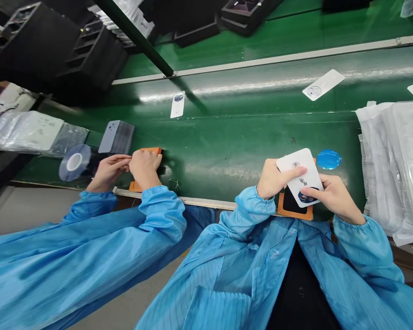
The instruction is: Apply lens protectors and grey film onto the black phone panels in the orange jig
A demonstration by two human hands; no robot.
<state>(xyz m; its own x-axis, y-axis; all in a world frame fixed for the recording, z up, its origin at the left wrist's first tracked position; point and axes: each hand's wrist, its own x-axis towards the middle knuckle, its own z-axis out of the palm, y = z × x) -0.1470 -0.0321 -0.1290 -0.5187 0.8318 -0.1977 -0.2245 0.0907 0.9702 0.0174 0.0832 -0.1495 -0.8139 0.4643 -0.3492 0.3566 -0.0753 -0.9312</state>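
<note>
White panel [297, 184], print [303, 181] illegible, in left hand [272, 178] and right hand [334, 196]

In front of you stretches a green surface [227, 137], its near edge trimmed with a pale strip [209, 203]. Farther off, a pale rail [296, 50] slants upward to your right, with more green beyond it. A dark post [137, 39] comes down at an angle to meet that rail. Light glints in whitish streaks on the surface, and grey floor [149, 277] shows low on your left.
</note>
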